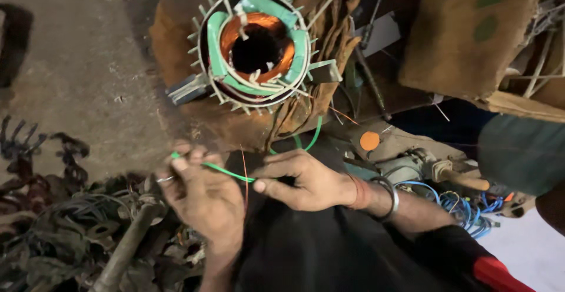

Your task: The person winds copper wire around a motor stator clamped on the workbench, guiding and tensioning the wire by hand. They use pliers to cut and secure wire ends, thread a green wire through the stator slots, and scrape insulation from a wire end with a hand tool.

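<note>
The motor stator (254,48) shows bright copper-orange windings ringed by mint-green insulation paper and whitish ties, set on a rusty brown cloth (321,27). A thin green sleeve (226,171) and a fine orange wire (243,171) cross black fabric (329,251). Blue wires (465,207) lie coiled near an orange disc (369,141).

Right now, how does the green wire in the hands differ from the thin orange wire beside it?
The green wire is thicker and bright green; the orange wire is hair-thin and coppery. The green wire runs nearly level, stretched between the left hand and the right hand, while the orange wire stands almost upright, crossing it. The green wire is pinched at both ends; whether any fingers grip the orange wire is unclear. Both lie below the motor stator.
</note>
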